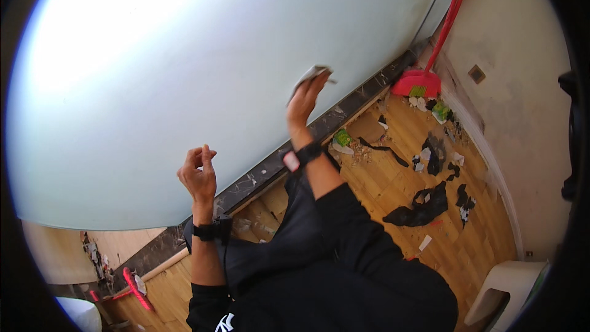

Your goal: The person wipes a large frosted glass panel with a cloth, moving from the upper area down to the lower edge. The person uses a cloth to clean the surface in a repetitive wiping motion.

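Note:
A large frosted glass panel stands before me, its lower edge along a dark marble-look sill. My right hand presses a crumpled grey cloth to the glass near that edge; hand and cloth are slightly blurred. Further left, my left hand is held up in front of the panel. Its fingers are curled in loosely, and nothing shows in them. Whether it touches the glass cannot be told. Both wrists wear black straps with small devices.
At the right corner a red broom leans on the wall. Black plastic scraps, green wrappers and rubble litter the wood floor. A red brush head lies lower left. A white stool-like object stands lower right.

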Action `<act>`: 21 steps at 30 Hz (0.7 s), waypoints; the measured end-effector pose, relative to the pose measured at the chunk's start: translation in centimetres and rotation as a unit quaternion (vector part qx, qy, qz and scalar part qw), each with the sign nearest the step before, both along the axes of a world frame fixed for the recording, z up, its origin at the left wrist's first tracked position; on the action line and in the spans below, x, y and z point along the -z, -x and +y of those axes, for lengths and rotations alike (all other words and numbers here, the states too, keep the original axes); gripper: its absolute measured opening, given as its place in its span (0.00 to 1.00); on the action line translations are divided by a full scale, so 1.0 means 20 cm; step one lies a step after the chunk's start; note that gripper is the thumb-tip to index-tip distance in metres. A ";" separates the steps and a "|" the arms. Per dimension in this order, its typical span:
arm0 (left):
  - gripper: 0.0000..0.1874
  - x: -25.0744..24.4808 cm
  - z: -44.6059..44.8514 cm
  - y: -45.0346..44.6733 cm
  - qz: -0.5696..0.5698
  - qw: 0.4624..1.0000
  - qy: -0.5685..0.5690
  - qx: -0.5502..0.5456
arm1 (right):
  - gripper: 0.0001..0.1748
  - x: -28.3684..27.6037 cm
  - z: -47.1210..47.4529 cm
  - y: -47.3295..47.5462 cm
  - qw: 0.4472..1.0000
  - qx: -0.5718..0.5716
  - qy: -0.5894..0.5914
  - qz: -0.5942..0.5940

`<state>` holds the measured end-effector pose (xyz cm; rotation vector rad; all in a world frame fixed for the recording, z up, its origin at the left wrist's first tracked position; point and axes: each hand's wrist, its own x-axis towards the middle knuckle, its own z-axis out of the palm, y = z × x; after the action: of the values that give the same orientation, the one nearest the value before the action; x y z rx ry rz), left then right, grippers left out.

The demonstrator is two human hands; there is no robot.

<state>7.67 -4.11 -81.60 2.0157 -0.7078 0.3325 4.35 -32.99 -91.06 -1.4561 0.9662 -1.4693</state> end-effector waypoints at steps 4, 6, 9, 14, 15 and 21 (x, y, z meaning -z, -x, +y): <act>0.15 0.12 0.04 0.08 0.088 0.996 0.015 0.025 | 0.38 0.12 -0.46 0.05 0.997 0.038 -0.058 -0.043; 0.17 0.18 0.03 0.14 0.175 0.982 0.043 0.056 | 0.39 0.25 -0.53 0.07 0.979 -0.013 -0.156 -0.133; 0.19 0.24 0.02 0.18 0.256 0.961 0.068 0.085 | 0.40 0.39 -0.38 0.03 0.969 0.010 -0.207 -0.134; 0.20 0.25 0.04 0.21 0.270 0.957 0.083 0.071 | 0.38 0.21 0.22 -0.06 0.979 -0.002 -0.192 -0.071; 0.20 0.24 0.05 0.21 0.276 0.954 0.094 0.063 | 0.39 0.13 0.35 -0.07 0.984 -0.023 -0.168 -0.050; 0.19 0.23 0.07 0.21 0.274 0.948 0.144 0.067 | 0.36 -0.22 0.28 -0.08 0.995 0.019 0.096 0.025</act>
<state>3.39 -2.78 -86.10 1.6579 -0.4099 -0.1973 5.96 -27.46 -86.73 -1.6272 0.9064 -1.5956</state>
